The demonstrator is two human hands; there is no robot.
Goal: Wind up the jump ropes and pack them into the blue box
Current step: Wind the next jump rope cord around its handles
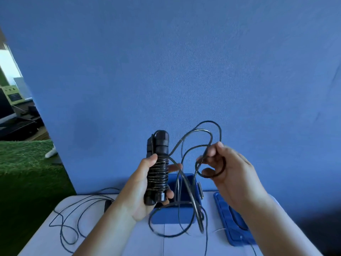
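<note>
While the left hand (136, 196) holds the black jump rope handles (158, 169), fingers curled round them (thin cord wound tight), above the blue box (173, 215), the right hand (228, 169) pinches a loose cord loop (210, 172).

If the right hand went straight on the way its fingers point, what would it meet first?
The right hand would probably meet the loose rope strands between the hands, then the wound handles in the left hand; depth is unclear.

The rope (191, 198) hangs in loops across my blue box (173, 215) opening; lid (234, 237) blocks 3 o'clock, another rope (108, 204) 9 o'clock; 7 o'clock is passable.
</note>
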